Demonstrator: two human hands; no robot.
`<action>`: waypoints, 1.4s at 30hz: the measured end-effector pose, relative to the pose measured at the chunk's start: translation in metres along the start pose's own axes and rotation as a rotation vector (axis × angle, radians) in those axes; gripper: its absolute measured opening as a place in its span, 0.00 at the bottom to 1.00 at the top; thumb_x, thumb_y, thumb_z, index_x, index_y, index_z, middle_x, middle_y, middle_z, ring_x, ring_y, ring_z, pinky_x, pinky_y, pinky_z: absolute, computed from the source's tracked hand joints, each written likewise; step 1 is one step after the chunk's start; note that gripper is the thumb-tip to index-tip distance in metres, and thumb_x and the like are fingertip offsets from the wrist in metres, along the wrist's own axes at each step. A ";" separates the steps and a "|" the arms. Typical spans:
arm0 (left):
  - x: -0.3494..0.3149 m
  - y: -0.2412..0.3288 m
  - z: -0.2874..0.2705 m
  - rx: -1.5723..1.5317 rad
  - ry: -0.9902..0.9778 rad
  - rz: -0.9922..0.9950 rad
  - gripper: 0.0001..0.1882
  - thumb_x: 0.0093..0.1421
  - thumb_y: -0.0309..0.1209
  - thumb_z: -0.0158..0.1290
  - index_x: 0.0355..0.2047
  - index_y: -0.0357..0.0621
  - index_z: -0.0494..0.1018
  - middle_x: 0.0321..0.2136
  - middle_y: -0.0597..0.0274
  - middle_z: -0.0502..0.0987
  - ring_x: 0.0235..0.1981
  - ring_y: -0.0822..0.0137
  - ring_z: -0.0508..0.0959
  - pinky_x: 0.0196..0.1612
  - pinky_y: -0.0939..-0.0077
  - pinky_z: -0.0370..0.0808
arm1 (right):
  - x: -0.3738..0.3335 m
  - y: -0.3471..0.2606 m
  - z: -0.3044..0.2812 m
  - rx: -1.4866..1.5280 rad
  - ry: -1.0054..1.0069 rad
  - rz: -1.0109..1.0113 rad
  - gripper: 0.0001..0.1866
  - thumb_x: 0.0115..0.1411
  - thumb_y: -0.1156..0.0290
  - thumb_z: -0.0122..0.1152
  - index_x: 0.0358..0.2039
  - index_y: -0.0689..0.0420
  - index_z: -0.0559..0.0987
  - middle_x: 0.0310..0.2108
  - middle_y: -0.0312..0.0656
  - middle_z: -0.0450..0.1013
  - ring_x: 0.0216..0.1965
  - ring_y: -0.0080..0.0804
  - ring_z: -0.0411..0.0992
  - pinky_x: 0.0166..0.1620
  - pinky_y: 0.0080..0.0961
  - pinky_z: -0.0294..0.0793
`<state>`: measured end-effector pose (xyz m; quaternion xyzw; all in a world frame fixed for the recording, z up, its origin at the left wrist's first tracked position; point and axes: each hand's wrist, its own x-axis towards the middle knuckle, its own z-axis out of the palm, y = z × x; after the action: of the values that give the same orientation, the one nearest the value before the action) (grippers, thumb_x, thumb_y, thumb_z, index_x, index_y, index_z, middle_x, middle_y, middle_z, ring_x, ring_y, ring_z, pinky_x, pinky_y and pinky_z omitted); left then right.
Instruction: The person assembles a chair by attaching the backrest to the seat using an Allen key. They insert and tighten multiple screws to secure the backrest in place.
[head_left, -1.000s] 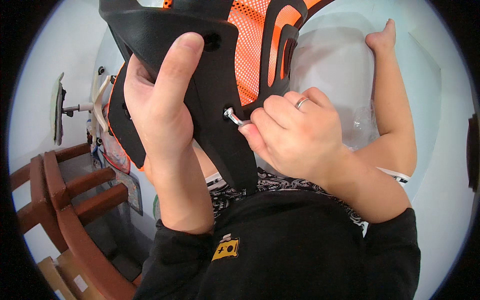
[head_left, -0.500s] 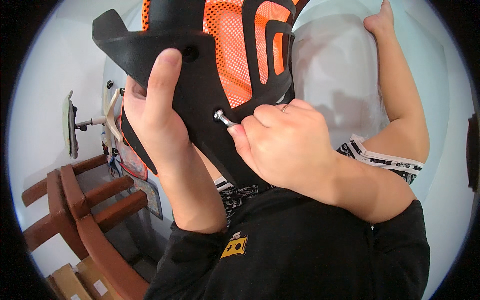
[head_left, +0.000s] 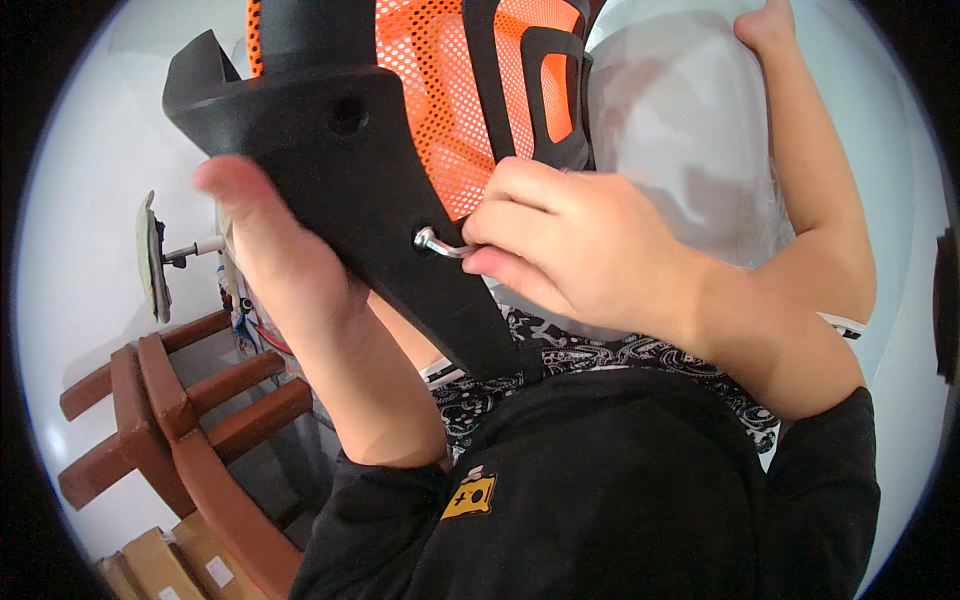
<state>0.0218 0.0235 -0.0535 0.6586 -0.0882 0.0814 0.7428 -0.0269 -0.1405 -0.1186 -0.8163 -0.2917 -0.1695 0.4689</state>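
Note:
A black plastic frame (head_left: 330, 190) with orange mesh (head_left: 440, 110), which looks like a chair back, stands tilted in front of me. My right hand (head_left: 570, 240) pinches the long end of a silver hex key (head_left: 440, 245) between thumb and fingers. The key's short end sits in a round hole near the frame's lower part. At the frame's left edge is my left hand (head_left: 300, 265), its thumb stretched out and smeared by motion, off the front face. Its other fingers are hidden behind the frame. Another round hole (head_left: 348, 116) shows higher up, with nothing in it.
A brown wooden chair or stool (head_left: 170, 410) stands at the left, with cardboard boxes (head_left: 180, 565) below it. Beyond it is a pole with a flat pad (head_left: 152, 255). A greyish, plastic-wrapped piece (head_left: 680, 120) lies beside my bare leg (head_left: 815, 160) at the right.
The frame has shifted slightly left. My left thumb has lifted off its front and moved left and down. My right hand has turned with the hex key, which stays in the hole.

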 end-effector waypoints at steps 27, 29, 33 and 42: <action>0.024 -0.016 -0.038 -0.414 -0.299 -0.023 0.33 0.58 0.60 0.38 0.50 0.44 0.66 0.44 0.55 0.74 0.45 0.61 0.74 0.49 0.65 0.72 | 0.008 0.014 -0.014 0.141 0.164 -0.164 0.09 0.43 0.74 0.64 0.29 0.55 0.79 0.27 0.35 0.66 0.24 0.26 0.66 0.27 0.19 0.65; 0.023 -0.016 -0.039 -0.482 -0.333 -0.033 0.35 0.57 0.60 0.39 0.51 0.43 0.64 0.45 0.54 0.73 0.46 0.59 0.74 0.50 0.63 0.71 | 0.010 0.013 -0.011 0.113 0.168 -0.157 0.09 0.42 0.73 0.64 0.29 0.54 0.79 0.28 0.35 0.67 0.23 0.25 0.66 0.27 0.20 0.65; 0.024 -0.017 -0.040 -0.566 -0.378 -0.062 0.38 0.55 0.61 0.42 0.54 0.41 0.61 0.48 0.50 0.70 0.48 0.56 0.71 0.52 0.59 0.69 | 0.011 0.018 -0.012 0.019 0.170 -0.165 0.10 0.41 0.71 0.64 0.28 0.54 0.79 0.28 0.35 0.67 0.23 0.25 0.65 0.27 0.20 0.65; 0.013 -0.016 -0.014 -0.315 -0.027 0.015 0.30 0.59 0.59 0.37 0.46 0.46 0.69 0.43 0.60 0.75 0.45 0.65 0.74 0.48 0.67 0.71 | 0.022 0.014 -0.029 -0.157 0.065 -0.304 0.12 0.39 0.68 0.63 0.28 0.53 0.79 0.29 0.35 0.69 0.22 0.25 0.65 0.28 0.21 0.65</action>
<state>0.0388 0.0361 -0.0672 0.5343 -0.1146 0.0632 0.8351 -0.0009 -0.1636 -0.1012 -0.7909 -0.3827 -0.2870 0.3817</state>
